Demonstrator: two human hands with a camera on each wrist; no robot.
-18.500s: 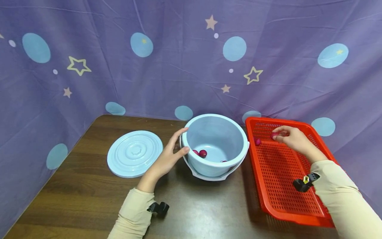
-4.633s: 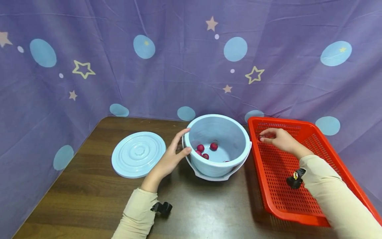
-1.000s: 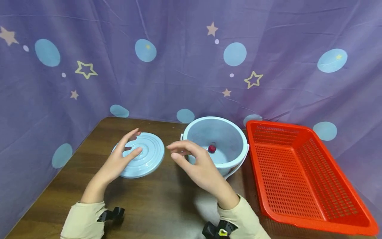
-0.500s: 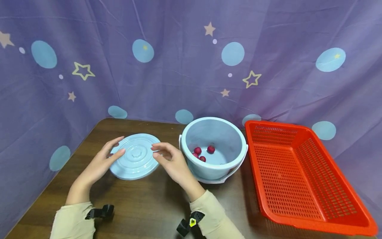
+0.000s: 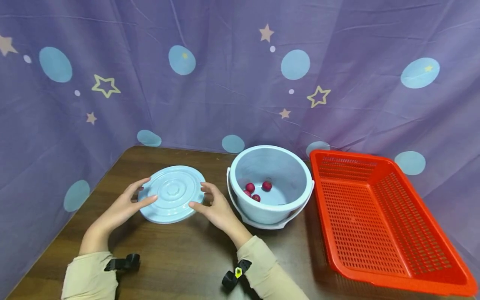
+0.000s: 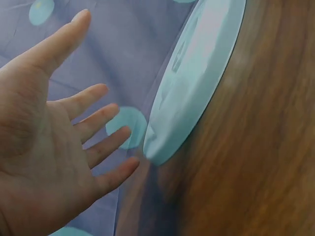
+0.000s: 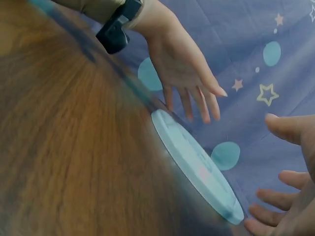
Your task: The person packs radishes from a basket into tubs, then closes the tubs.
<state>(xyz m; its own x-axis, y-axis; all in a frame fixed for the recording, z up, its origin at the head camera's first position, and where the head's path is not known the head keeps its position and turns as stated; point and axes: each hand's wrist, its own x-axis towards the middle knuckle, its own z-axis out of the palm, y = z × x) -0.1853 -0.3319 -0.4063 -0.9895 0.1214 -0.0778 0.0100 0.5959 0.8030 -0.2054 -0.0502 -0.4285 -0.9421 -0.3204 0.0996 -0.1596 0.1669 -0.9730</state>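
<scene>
A round pale-blue lid [image 5: 172, 193] with ringed ridges lies on the brown table. At its left edge is my left hand [image 5: 121, 208], thumb and fingers spread around the rim. My right hand [image 5: 219, 210] is on the opposite side, thumb over the near right edge in the head view. Both wrist views show straight, parted fingers: the left hand [image 6: 44, 137] beside the lid [image 6: 197, 88], and the right hand [image 7: 293, 201] at the rim's other end. To the right stands a matching bucket [image 5: 262, 213], uncovered, with several small round red radish-like things [image 5: 267, 186] at its bottom.
A red perforated plastic basket [image 5: 352, 221] sits right of the bucket. The bucket's handle [image 5: 264, 226] hangs down around its front. A purple curtain [image 5: 225, 100] with stars and dots hangs behind the table [image 5: 176, 254].
Earlier my left hand held the bucket's rim while the right picked red things from the basket. More now lie in the bucket, none show in the basket, and both hands have moved to the lid.
</scene>
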